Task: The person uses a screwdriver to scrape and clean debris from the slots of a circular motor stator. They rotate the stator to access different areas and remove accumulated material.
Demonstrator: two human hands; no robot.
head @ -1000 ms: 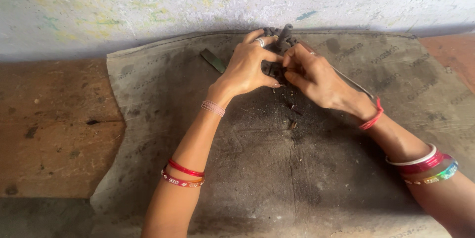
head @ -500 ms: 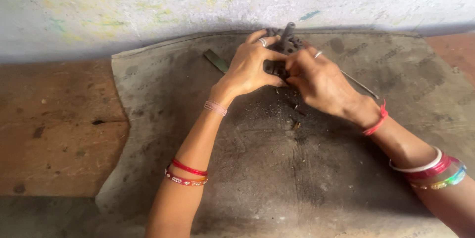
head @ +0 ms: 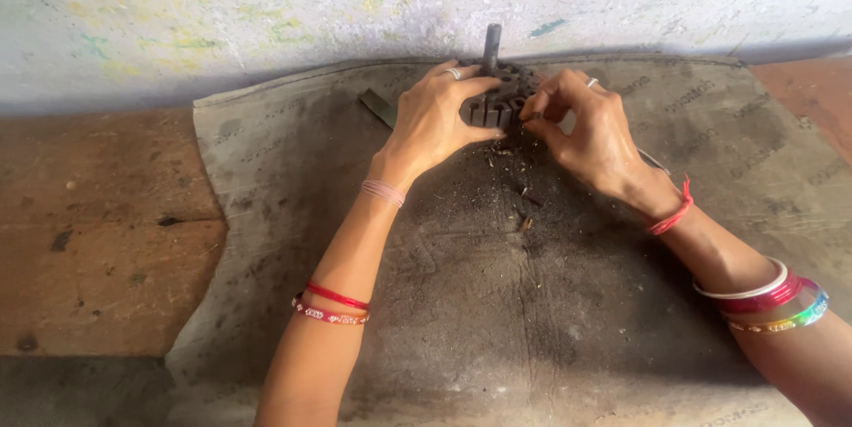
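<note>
— The toothed part [head: 499, 98] under the left hand [head: 435, 121] and right hand [head: 590, 130] looks like dull, dark, grimy metal, its shaft [head: 491, 41] too.

— The mat [head: 532, 303] at centre frame is matt, sooty grey sheet. The floor [head: 98, 232] at left looks rough and stained; the wall [head: 266, 1] along the top, chalky with flecked paint.

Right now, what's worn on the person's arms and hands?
Bare arms, no sleeves. Left hand: silver ring, thin pink thread at the wrist, two red bangles on the forearm. Right hand: silver ring, red thread at the wrist, then white, red and iridescent bangles further up.
</note>
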